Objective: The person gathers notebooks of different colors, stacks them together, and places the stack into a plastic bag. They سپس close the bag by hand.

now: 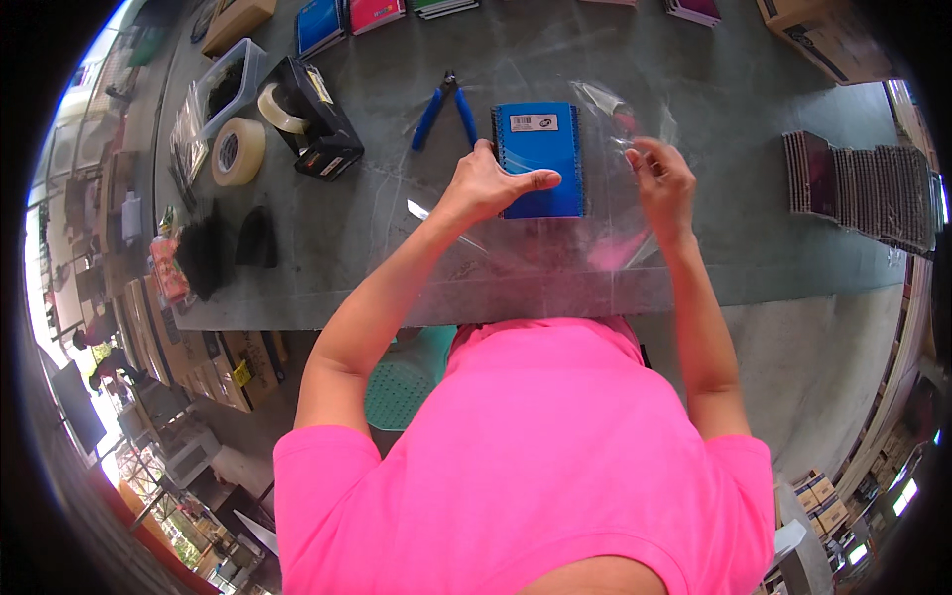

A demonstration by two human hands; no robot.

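A blue spiral notebook (545,149) lay flat on the table (337,253), upper center of the frame; from afar, I judged it light, stiff and slick, best held by its long edges. The left hand (488,186) lay at its left edge, thumb spread onto the cover. The right hand's (664,183) fingers appeared pinched on clear film (613,183), likely limp and slippery, near blue-handled pliers (428,119).

Toward the left of the desk (724,59), a roll of tape (250,154) sits beside a black tape dispenser (322,129) — a clear plastic bin (250,84) just beyond. Blue-handled cutters (429,117) lie splayed near the middle; dark spiral notebooks (861,190) line the right side, with a cardboard box (833,40) farther back.
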